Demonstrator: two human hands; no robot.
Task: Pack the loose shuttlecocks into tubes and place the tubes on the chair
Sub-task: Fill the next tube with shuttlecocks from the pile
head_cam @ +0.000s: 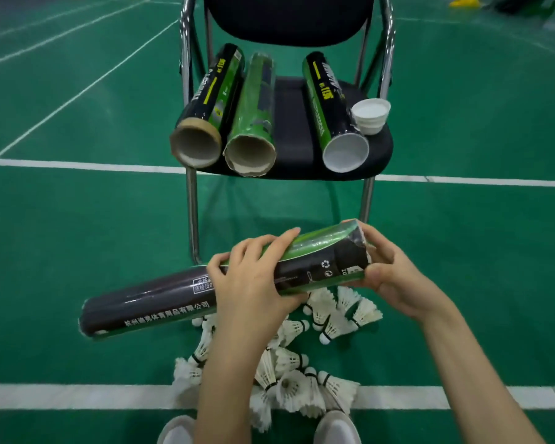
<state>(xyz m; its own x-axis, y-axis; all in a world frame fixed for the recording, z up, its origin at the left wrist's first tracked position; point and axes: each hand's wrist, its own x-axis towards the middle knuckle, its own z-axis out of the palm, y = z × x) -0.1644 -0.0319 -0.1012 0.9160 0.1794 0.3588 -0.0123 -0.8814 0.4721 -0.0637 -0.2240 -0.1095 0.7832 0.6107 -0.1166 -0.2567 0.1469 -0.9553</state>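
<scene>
Both hands, left hand (253, 280) wrapped mid-barrel and right hand (388, 277) cupping the 2 o'clock mouth, hold a shuttlecock tube (180, 299) above loose shuttlecocks (302, 382) at 6 o'clock; loading one likely comes next.

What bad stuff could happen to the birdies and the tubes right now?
The shoes stand right against the shuttlecocks on the floor, so a step could crush feathers. The open tubes on the chair overhang the seat's front edge; a bump might roll them off.
</scene>
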